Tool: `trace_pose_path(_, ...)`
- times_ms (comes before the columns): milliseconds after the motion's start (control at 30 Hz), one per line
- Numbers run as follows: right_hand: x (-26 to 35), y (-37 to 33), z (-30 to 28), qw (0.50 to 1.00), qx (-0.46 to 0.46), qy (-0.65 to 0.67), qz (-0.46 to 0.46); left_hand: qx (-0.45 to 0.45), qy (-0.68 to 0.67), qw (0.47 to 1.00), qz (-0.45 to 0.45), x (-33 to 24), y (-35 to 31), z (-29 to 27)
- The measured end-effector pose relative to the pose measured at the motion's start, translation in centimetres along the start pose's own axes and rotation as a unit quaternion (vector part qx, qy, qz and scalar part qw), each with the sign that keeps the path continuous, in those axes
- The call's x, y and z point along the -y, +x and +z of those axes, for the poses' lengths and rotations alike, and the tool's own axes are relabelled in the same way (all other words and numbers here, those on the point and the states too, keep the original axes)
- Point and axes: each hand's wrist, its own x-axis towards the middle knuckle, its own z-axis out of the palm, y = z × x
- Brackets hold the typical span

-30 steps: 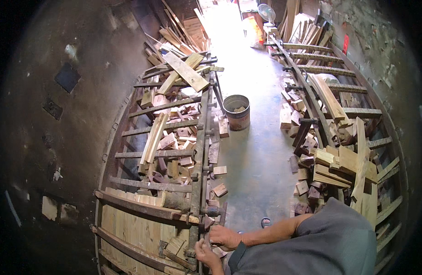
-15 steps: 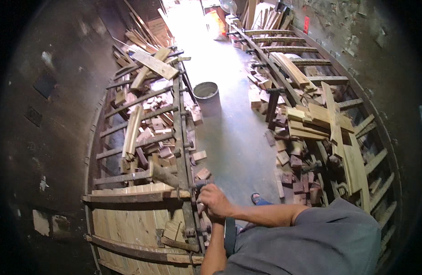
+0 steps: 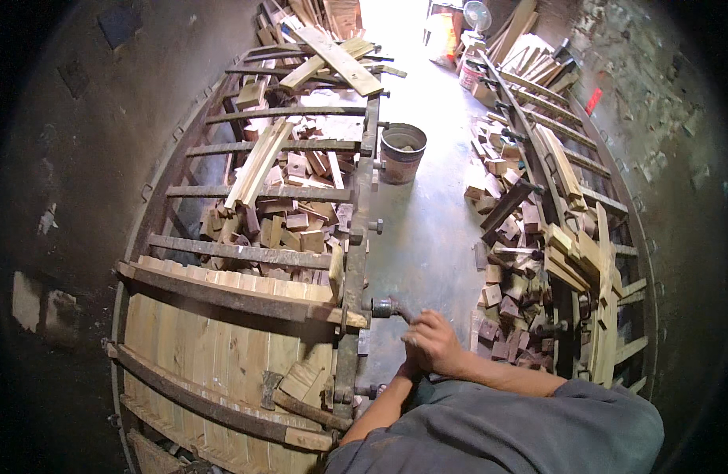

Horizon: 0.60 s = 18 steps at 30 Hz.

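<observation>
Both of my hands are closed together on the handle of a dark socket wrench (image 3: 386, 307). Its round head sits at the right edge of the iron clamping rack (image 3: 350, 296), in line with the bolts along that side. My right hand (image 3: 437, 344) wraps the handle on top. My left hand (image 3: 414, 365) is under it and largely covered, its fingers barely showing. Beside them, the rack holds a panel of pale wooden boards (image 3: 198, 316) under dark crossbars (image 3: 222, 294). On the panel lie a hatchet-like tool (image 3: 305, 408) and a small wood block (image 3: 300, 381).
A metal bucket (image 3: 403, 150) stands in the aisle ahead. Wood offcuts (image 3: 297, 225) lie heaped under the left rack. At right, a second rack (image 3: 538, 182) carries loose planks (image 3: 605, 284), with more blocks (image 3: 506, 308) beneath. Two planks (image 3: 336, 59) cross at the far left.
My view has shifted, so the left rack appears larger and nearer. My joined hands now stand farther out from the rack's edge, and the wrench shows more plainly.
</observation>
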Motion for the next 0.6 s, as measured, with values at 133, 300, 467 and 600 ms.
trace_pose_path(133, -2.3, 2.6, -1.6, 0.996, 0.075, 0.053, -0.002, 0.023, -0.058, 0.998, 0.03, 0.5, 3.0, -0.5)
trace_pose_path(300, -7.3, 7.0, -2.1, 0.993, 0.092, 0.044, 0.056, 0.015, -0.11, 0.992, 0.062, 2.2, 9.6, 0.1)
trace_pose_path(467, -12.2, 9.9, -2.3, 0.982, 0.115, 0.044, 0.144, 0.016, -0.142, 0.987, 0.071, 2.8, 15.3, 0.5)
trace_pose_path(600, -16.2, 12.6, -1.6, 0.967, 0.134, 0.062, 0.209, -0.002, -0.13, 0.99, 0.052, 3.3, 18.2, -0.6)
